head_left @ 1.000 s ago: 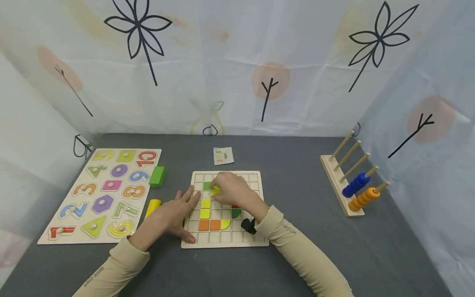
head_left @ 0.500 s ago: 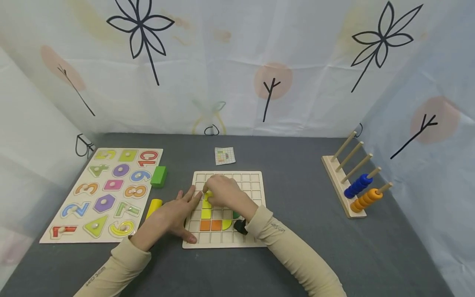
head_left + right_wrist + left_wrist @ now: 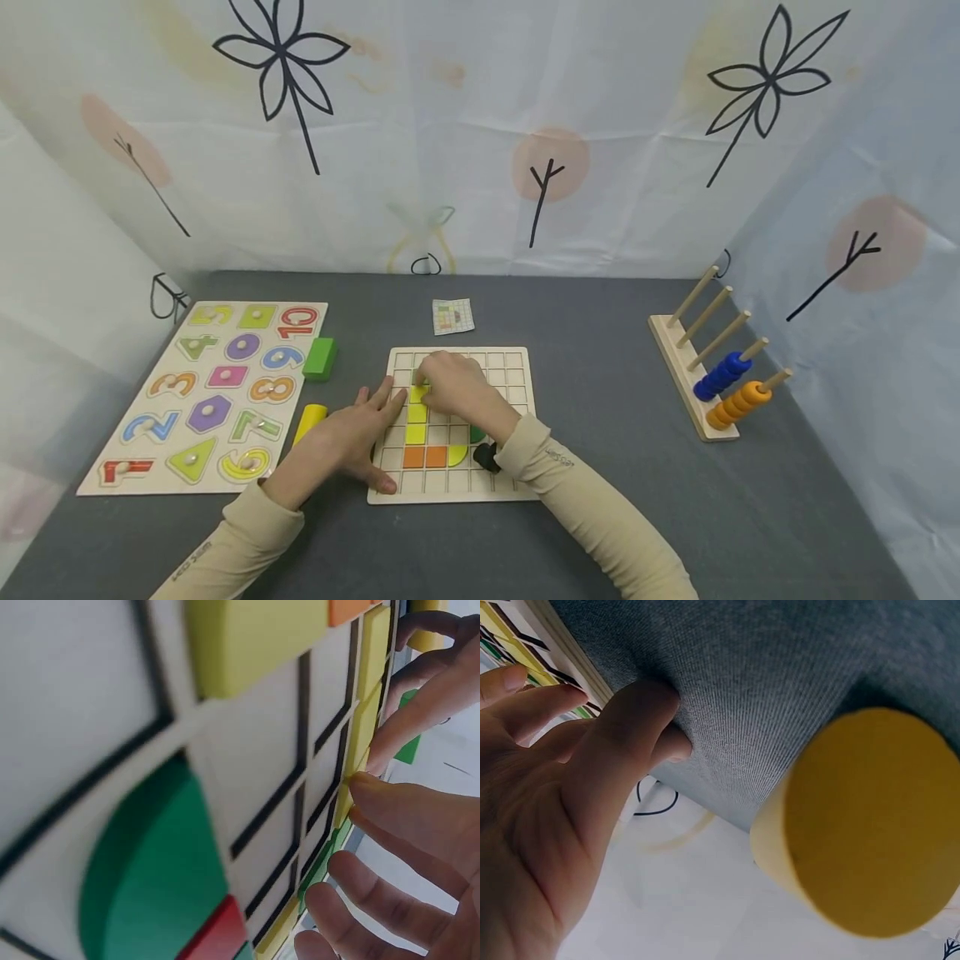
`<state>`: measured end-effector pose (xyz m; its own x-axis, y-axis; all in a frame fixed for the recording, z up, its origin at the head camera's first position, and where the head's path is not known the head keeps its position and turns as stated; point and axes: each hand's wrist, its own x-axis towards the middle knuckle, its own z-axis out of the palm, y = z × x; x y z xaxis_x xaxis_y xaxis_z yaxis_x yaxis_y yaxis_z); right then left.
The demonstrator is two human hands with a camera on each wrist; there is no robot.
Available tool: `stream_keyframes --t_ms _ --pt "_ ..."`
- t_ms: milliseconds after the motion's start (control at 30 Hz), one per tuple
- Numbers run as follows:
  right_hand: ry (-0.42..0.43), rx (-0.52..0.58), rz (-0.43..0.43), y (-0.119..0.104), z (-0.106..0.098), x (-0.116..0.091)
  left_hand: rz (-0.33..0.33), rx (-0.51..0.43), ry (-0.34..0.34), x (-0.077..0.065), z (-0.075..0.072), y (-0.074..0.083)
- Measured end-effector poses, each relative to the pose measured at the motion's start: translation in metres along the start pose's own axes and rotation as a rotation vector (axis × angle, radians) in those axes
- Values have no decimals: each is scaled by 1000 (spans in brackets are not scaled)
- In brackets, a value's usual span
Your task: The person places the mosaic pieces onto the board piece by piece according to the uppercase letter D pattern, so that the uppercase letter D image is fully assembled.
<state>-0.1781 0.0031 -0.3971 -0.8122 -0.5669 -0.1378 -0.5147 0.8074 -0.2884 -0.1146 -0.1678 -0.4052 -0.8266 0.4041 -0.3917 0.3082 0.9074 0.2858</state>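
A wooden grid board [image 3: 498, 485] lies on the dark table. My left hand [image 3: 354, 435] rests on its left edge with the fingers spread. Over the board's upper left, my right hand [image 3: 453, 385] pinches a yellow square tile [image 3: 417, 395] between thumb and index finger, low in the grid. More yellow tiles [image 3: 416, 433] continue the column below it. Along the lower row sit orange tiles [image 3: 413, 457] and a yellow quarter-round tile [image 3: 457, 454]. The right wrist view shows a green quarter-round tile [image 3: 154, 870] beside a red piece [image 3: 217, 934]. My right hand hides part of the board.
A small pattern card [image 3: 453, 317] lies behind the board. To the left are a number puzzle [image 3: 176, 417], a green block [image 3: 320, 358] and a yellow cylinder [image 3: 874, 825]. A peg stand [image 3: 678, 354] with blue and orange rings stands at right.
My right hand has moved left and slightly down with the yellow square tile, bringing it to the top of the yellow column. My left hand has stayed on the board's edge.
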Motion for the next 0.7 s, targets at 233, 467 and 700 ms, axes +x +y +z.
stream_keyframes --t_ms 233,467,700 --pt "22 16 3 2 2 1 2 7 2 0 0 -1" --pt "28 31 -5 5 3 -1 2 9 6 -1 2 -5" --pt "39 59 8 14 -5 -8 31 10 28 -4 0 -9"
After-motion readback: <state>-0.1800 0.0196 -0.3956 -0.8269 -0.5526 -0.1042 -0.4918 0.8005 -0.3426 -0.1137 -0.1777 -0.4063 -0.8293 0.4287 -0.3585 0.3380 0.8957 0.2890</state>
